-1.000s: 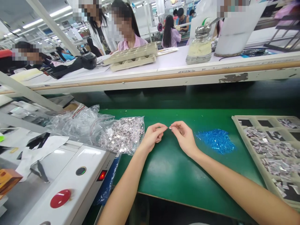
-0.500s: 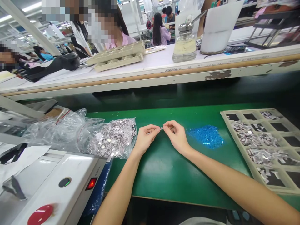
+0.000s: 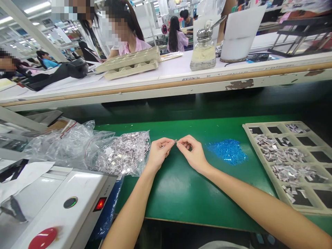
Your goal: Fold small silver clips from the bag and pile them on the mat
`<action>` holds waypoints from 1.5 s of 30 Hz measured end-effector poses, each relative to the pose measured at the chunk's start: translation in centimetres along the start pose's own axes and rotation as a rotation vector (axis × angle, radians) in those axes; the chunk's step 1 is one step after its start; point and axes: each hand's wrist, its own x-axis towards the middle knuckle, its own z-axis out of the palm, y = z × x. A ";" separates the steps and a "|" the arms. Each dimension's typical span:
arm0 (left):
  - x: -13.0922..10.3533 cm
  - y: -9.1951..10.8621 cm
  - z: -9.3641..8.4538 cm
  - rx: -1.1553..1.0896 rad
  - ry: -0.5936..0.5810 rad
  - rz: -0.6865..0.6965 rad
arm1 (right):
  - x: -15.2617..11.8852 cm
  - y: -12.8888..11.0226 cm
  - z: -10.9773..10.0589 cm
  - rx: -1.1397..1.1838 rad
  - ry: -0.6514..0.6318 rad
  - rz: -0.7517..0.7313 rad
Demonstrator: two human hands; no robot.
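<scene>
Over the green tabletop point(image 3: 178, 193) my two hands meet fingertip to fingertip. My left hand point(image 3: 158, 154) pinches a small greyish flat piece point(image 3: 175, 140), its details too small to make out. The thumb and forefinger of my right hand point(image 3: 193, 152) are closed at the other end of that same piece. Left of my hands lies a clear plastic bag point(image 3: 124, 154) full of small silvery pieces. A heap of thin blue strips point(image 3: 229, 151) rests on the table to the right of my right hand.
A pale compartment tray point(image 3: 267, 176) with silvery pieces stands at the right. At lower left sits a white machine point(image 3: 75, 207) with a red button point(image 3: 43, 238). A raised shelf point(image 3: 166, 77) crosses behind, bearing a glass jar point(image 3: 203, 52) and stacked trays point(image 3: 132, 64). Other people sit beyond.
Both hands have shifted very slightly left, still pinched together at the small piece. The piece now shows at a different angle.
</scene>
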 end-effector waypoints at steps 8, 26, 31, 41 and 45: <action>0.5 0.6 -0.3 -0.223 -0.006 -0.091 | 0.6 0.2 -1.1 -0.254 -0.055 0.034; 0.2 1.5 -1.0 -0.400 -0.066 -0.123 | 3.1 -2.0 -7.8 0.298 -0.013 0.549; 0.1 1.4 -1.0 -0.377 -0.087 -0.135 | 2.3 -2.4 -9.4 0.586 0.083 0.552; -1.1 2.1 -0.4 -0.543 -0.159 -0.345 | -1.9 -1.3 -7.1 0.125 0.038 0.312; -0.7 5.8 3.6 -0.516 -0.140 -0.356 | -4.9 -1.0 -3.9 -0.543 -0.364 -0.019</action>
